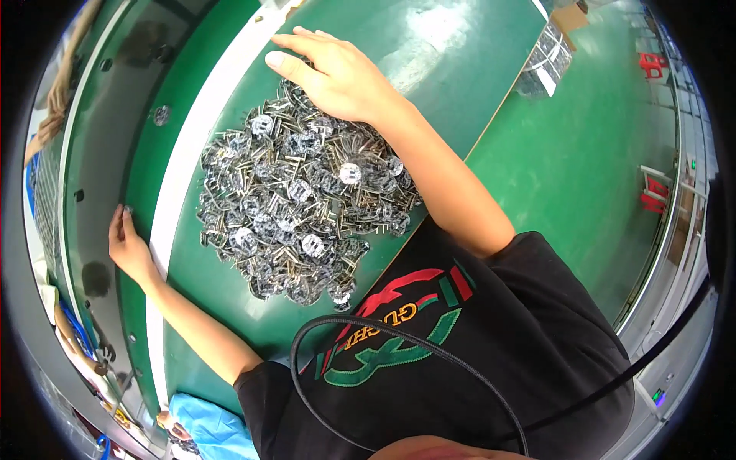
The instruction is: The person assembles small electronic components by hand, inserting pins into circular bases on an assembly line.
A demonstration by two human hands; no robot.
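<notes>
A heap of several small shiny metal parts (299, 207), round discs with thin prongs, lies on the green work table (429, 77). My right hand (330, 73) rests palm down on the far end of the heap, fingers spread and flat over the parts. My left hand (126, 245) reaches out to the left, past the white strip (192, 153), its fingertips touching the darker green conveyor surface (107, 153). Whether a small part sits under those fingertips is too small to tell.
A second cluster of metal parts (548, 57) lies at the table's far right edge. The green floor (590, 153) spreads to the right, with red stools (652, 65) beyond. Another person's hand (57, 100) shows at the far left. A blue cloth (211, 425) lies at lower left.
</notes>
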